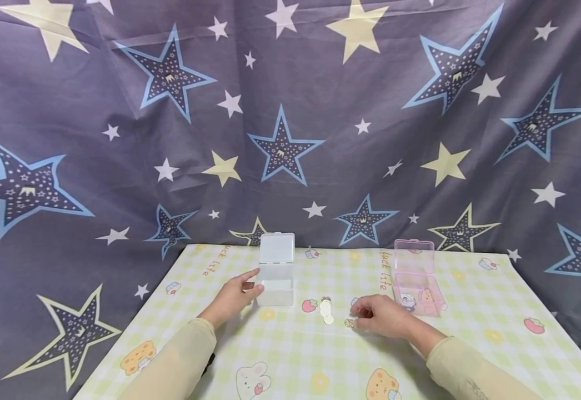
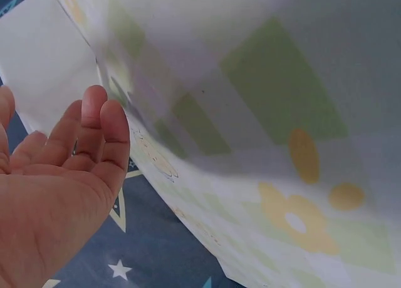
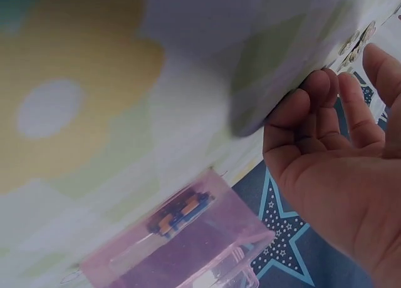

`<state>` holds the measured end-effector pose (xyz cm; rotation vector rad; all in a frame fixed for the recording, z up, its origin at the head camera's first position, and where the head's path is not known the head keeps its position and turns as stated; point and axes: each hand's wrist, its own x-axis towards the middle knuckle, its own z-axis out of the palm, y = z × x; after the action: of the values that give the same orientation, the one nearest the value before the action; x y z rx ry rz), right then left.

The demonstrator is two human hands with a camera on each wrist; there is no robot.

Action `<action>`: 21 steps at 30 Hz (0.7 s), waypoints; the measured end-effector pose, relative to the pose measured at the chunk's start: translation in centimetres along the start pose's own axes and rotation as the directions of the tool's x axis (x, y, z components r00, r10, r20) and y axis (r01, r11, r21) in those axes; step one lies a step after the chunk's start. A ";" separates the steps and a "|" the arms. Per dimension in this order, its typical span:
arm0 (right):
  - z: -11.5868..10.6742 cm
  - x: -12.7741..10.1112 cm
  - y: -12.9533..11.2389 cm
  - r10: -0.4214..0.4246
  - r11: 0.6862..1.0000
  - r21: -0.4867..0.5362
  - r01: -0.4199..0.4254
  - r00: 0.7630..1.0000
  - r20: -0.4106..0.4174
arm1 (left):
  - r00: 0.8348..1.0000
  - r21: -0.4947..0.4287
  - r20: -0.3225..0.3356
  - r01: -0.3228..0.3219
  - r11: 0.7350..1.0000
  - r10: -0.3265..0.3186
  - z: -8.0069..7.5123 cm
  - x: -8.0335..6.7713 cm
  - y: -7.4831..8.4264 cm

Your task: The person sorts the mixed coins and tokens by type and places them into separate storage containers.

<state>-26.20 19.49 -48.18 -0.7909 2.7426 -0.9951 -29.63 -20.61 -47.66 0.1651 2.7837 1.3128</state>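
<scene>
A white lidded box (image 1: 275, 293) stands with its lid raised on the left half of the table. My left hand (image 1: 235, 297) is at its left side, thumb and forefinger by the wall; in the left wrist view the fingers are extended and slightly bent. Several small round coin-like pieces (image 1: 326, 310) lie overlapping in a short row right of that box. Another patterned coin-like piece (image 1: 349, 322) lies at the fingertips of my right hand (image 1: 382, 316). The right wrist view shows a gap between that hand's thumb and bent fingers, with shiny round pieces (image 3: 358, 44) just beyond.
Behind the right hand stands a pink transparent box (image 1: 422, 297), lid up, with coloured pieces visible in or through it. A checked cloth with printed cartoons (image 1: 315, 355) covers the table. A star-patterned curtain (image 1: 290, 205) hangs at the back edge.
</scene>
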 end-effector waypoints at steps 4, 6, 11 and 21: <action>0.2 0.3 -0.2 -0.030 1.000 0.004 0.030 0.999 0.020 | 1.000 0.004 -0.003 -0.010 1.000 0.010 0.1 0.0 0.0; 0.3 0.4 -0.3 -0.032 0.999 0.000 0.032 0.999 0.028 | 1.000 0.001 -0.005 -0.010 1.000 0.010 0.2 0.0 0.0; 0.5 0.5 -0.5 -0.026 0.999 -0.021 0.027 0.999 0.028 | 1.000 -0.012 -0.010 -0.005 1.000 0.005 0.3 0.1 -0.3; 0.4 1.4 -1.3 0.033 0.997 -0.075 -0.028 0.997 0.063 | 1.000 -0.043 -0.008 0.015 0.999 -0.015 0.1 0.0 -0.2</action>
<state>-26.70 17.73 -47.60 -0.7758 2.7415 -0.8518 -29.60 -20.69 -47.86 0.1371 2.7548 1.3719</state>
